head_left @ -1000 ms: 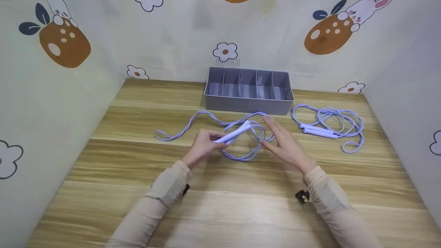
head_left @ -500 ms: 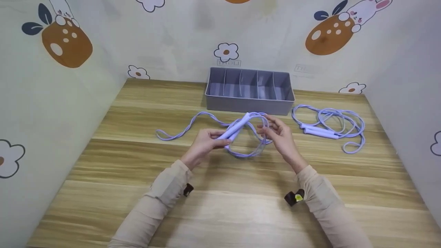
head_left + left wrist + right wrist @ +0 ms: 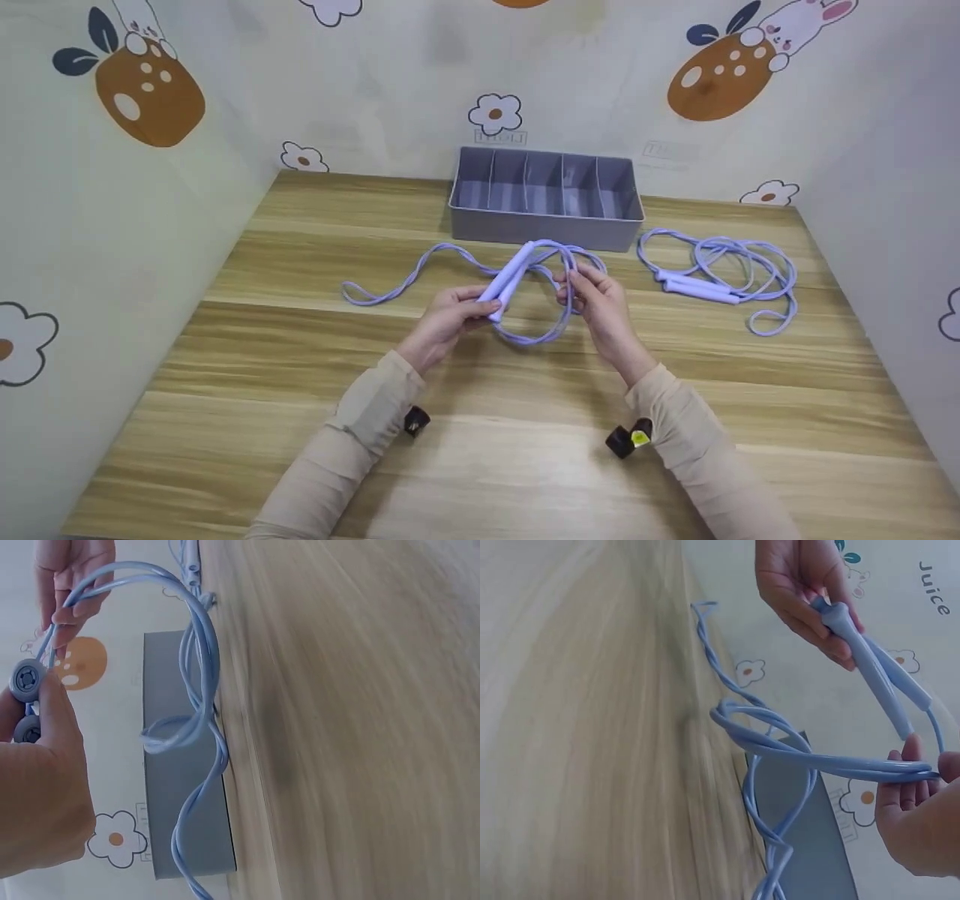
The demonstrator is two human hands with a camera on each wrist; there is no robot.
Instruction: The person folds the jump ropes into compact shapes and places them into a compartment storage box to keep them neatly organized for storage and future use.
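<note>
A lilac-blue jump rope spans both hands in the head view. Its two handles (image 3: 508, 279) lie side by side, gripped near their lower ends by my left hand (image 3: 448, 319). The round end caps (image 3: 27, 680) show beside the thumb in the left wrist view. My right hand (image 3: 606, 311) pinches the doubled cord (image 3: 568, 262) where it bends down from the handles. In the right wrist view that cord (image 3: 825, 760) runs between thumb and fingers and hangs in a loop. A twisted length of cord (image 3: 411, 277) trails left on the table.
Behind the hands stands a grey box (image 3: 547, 227) with several upright compartments. A second lilac-blue jump rope (image 3: 701, 291) lies loosely coiled on the wooden table (image 3: 510, 465) at right. Patterned walls (image 3: 390, 90) enclose the table at the back and sides.
My right hand went from spread fingers beside the cord to pinching it, and has drawn slightly toward me. The handles have tilted more upright in my left hand.
</note>
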